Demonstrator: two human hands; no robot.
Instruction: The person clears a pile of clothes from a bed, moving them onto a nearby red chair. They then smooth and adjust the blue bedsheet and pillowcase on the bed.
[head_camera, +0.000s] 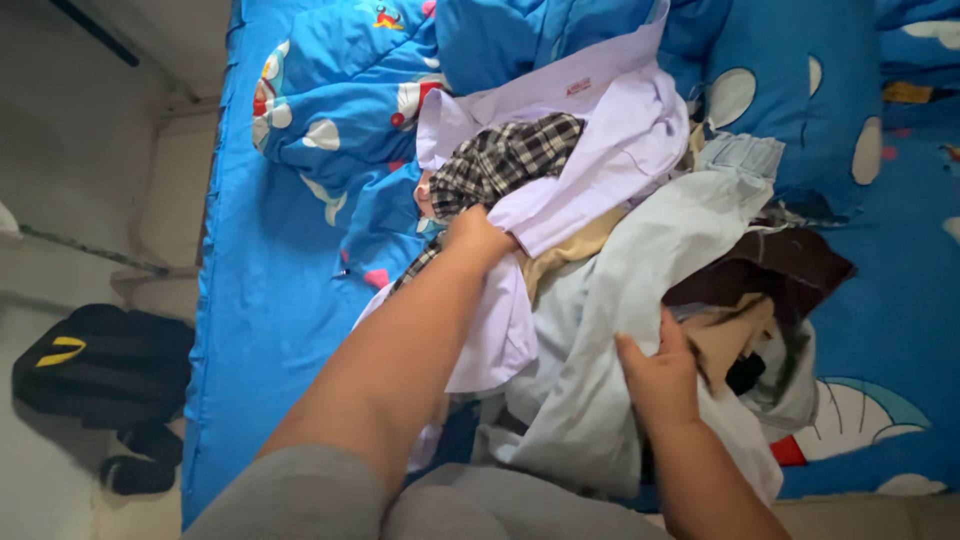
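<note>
A pile of clothes is being sorted on the bed with the blue cartoon-printed sheet (270, 290), and the pale lilac shirt (600, 150) is taken here as the landmark. To the far left of it, on the floor, a black backpack (100, 365) is lying.

The left hand (478, 238) is being closed on the lower edge of the lilac shirt, just below the black-and-white checked garment (505, 160); the fingers are curled tightly into the cloth. It is judged that the shirt should be lifted slowly, so that the checked garment is not dragged along.

To the right of and below the shirt, the right hand (660, 375) is being pressed on the light grey-blue garment (640, 270), fingers half bent and pinching a fold, beside the dark brown cloth (780, 262). The pile is best held down here.
</note>
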